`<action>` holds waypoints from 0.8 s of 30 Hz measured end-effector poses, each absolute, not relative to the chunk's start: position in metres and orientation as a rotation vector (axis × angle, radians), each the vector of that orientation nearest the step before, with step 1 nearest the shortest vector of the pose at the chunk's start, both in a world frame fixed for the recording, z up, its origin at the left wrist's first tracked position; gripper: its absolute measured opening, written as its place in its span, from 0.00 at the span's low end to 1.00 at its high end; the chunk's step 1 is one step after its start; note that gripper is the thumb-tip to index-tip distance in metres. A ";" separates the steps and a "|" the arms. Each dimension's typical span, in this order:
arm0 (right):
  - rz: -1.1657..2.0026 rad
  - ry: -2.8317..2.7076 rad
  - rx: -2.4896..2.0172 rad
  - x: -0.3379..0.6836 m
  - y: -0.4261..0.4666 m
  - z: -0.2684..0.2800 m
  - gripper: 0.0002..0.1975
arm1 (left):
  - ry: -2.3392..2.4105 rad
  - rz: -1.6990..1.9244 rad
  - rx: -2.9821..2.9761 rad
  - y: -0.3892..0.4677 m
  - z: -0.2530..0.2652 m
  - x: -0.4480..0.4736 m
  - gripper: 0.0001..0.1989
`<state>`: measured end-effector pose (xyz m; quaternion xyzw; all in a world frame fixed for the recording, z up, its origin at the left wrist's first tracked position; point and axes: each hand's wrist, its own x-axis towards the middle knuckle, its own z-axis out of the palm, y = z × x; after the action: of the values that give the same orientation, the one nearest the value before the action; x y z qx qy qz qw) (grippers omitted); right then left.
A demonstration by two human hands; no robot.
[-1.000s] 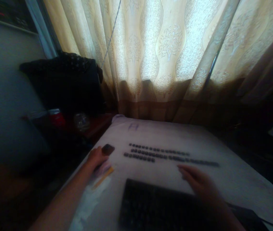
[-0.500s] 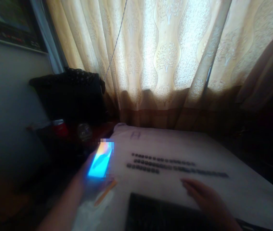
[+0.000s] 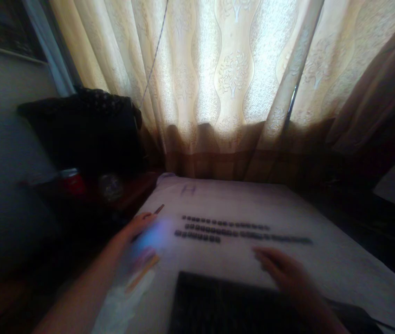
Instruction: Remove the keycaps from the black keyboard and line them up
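Left hand (image 3: 143, 219) wrapped round phone (image 3: 159, 209), seen edge-on. Right hand (image 3: 279, 265) half curled (blurred; can't tell if it grips anything). Far left: red container (image 3: 74, 182), clear container (image 3: 111, 187), contents too dim. My phone sits left of small dark keys (image 3: 203, 228); right hand between keys and keyboard (image 3: 214, 304).

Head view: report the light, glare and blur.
Head view: daylight glares through the patterned curtain, while the lower left corner is nearly black; a hazy blue glow shows by the left hand; the right hand and keycaps look blurred, the keyboard too dark for detail.
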<state>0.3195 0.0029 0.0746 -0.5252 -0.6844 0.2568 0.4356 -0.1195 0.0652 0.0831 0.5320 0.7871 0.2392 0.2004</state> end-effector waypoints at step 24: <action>0.606 -2.645 -1.213 0.259 -0.036 0.059 0.06 | 2.500 0.405 1.977 0.037 0.060 -0.049 0.27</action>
<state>0.2591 -0.0361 0.0595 -0.4067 -0.8867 0.2032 0.0845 -0.0487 0.0373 0.0598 0.6149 0.7777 0.1259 -0.0354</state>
